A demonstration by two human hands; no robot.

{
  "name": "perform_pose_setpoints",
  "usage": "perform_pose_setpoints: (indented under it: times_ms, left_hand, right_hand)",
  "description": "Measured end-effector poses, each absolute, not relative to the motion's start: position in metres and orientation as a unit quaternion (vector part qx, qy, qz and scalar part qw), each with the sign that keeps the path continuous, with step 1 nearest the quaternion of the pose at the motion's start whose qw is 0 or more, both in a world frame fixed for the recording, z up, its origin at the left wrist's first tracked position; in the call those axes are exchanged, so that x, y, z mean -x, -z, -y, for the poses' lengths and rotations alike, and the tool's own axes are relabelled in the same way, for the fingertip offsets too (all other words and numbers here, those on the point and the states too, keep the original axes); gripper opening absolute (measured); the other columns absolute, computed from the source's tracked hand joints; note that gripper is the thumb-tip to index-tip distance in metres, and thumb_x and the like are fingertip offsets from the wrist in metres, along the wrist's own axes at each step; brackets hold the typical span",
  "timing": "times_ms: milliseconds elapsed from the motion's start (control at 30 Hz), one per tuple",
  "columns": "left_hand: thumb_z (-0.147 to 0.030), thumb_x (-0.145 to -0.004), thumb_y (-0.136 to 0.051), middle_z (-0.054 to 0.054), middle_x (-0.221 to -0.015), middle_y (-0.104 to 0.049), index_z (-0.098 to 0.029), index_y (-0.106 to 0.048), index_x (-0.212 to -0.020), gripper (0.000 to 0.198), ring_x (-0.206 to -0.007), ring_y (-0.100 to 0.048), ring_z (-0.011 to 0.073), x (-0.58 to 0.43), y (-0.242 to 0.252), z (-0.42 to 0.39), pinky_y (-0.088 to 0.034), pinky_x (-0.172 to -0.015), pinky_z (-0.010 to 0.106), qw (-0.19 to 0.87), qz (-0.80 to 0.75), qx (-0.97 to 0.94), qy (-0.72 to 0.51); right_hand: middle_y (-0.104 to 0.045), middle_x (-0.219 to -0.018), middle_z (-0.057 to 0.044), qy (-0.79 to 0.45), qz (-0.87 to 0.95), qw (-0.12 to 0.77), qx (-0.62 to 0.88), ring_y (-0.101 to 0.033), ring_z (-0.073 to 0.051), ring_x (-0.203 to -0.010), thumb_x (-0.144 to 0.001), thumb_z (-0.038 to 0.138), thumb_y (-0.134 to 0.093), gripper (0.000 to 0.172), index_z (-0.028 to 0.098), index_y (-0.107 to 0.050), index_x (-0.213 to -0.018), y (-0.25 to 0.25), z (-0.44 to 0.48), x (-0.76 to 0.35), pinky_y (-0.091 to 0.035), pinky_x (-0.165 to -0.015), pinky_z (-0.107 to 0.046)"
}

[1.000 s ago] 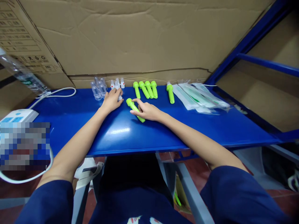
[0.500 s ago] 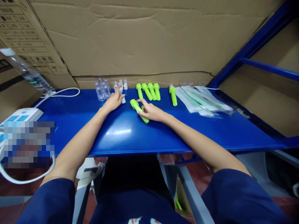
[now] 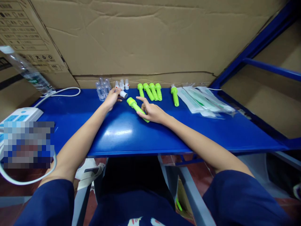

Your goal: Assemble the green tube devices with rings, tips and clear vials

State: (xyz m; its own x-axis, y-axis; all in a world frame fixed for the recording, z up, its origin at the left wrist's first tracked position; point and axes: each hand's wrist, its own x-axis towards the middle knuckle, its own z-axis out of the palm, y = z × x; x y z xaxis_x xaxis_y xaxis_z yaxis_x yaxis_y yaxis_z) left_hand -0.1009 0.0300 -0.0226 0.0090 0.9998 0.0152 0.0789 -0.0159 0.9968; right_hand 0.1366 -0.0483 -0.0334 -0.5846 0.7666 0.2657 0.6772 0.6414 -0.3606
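In my left hand [image 3: 113,98] is a small white cap-like piece [image 3: 123,94], pinched at one end, its dark round end facing right. My right hand [image 3: 151,111] grips a lime-green flashlight-shaped tube [image 3: 134,105] near its lower end, index finger stretched along above it. The tube's wide head points up and left, towards the white piece. Behind my left hand stand several white pieces with clear tips [image 3: 127,84]. Left of them are several clear plastic vials [image 3: 101,92]. More green tubes [image 3: 152,91] lie in a row behind my right hand.
One green tube with a clear tip [image 3: 175,95] lies apart, beside clear packets [image 3: 204,100] at the right. A power strip [image 3: 23,116] and its white cable occupy the left end. A water bottle [image 3: 30,73] leans in the left corner. Cardboard [image 3: 145,40] walls the back of the blue table [image 3: 141,138].
My left hand has drawn slightly back and left, lifting and turning the white piece sideways. The green tube in my right hand has shifted a little up and left.
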Motion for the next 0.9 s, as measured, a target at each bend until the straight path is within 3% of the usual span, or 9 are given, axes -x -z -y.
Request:
perform_pose_setpoints:
  times_ms: [367,633,733,900]
  left_hand:
    - [-0.023,-0.101,-0.05,0.006,-0.098,-0.069,-0.016,-0.061,-0.106,0.014,-0.082,-0.065,0.0145,0.094,0.023,-0.021,-0.051,-0.065,0.022,0.478,-0.485,-0.578,-0.449]
    - [-0.03,-0.1,-0.054,0.011,-0.118,-0.07,-0.015,-0.062,-0.106,0.018,-0.099,-0.066,0.0192,0.089,0.027,-0.016,-0.053,-0.073,0.025,0.432,-0.459,-0.65,-0.424]
    - [-0.042,-0.096,-0.065,0.009,-0.107,-0.07,-0.018,-0.058,-0.116,0.032,-0.094,-0.069,0.0202,0.087,0.028,-0.013,-0.055,-0.078,0.03,0.442,-0.443,-0.653,-0.427]
    - [-0.046,-0.079,-0.085,0.005,-0.098,-0.073,-0.02,-0.039,-0.137,0.079,-0.091,-0.073,0.0201,0.087,0.029,-0.008,-0.056,-0.089,0.036,0.486,-0.382,-0.665,-0.42]
  right_hand:
    - [-0.071,-0.093,-0.006,-0.077,0.883,0.206,0.414,-0.062,-0.018,-0.067,-0.1,0.039,-0.052,0.073,0.008,-0.025,-0.159,0.034,0.05,-0.137,-0.036,-0.06,-0.027]
    - [-0.072,-0.093,-0.005,-0.06,0.875,0.22,0.427,-0.065,-0.019,-0.07,-0.099,0.04,-0.054,0.074,0.012,-0.026,-0.16,0.037,0.049,-0.137,-0.037,-0.062,-0.027]
    - [-0.072,-0.095,-0.006,-0.046,0.868,0.23,0.438,-0.067,-0.021,-0.072,-0.1,0.043,-0.053,0.073,0.012,-0.026,-0.161,0.038,0.049,-0.137,-0.04,-0.063,-0.028]
    - [-0.072,-0.101,-0.008,-0.051,0.848,0.236,0.471,-0.069,-0.023,-0.075,-0.1,0.043,-0.052,0.071,0.016,-0.027,-0.161,0.037,0.05,-0.136,-0.045,-0.065,-0.03]
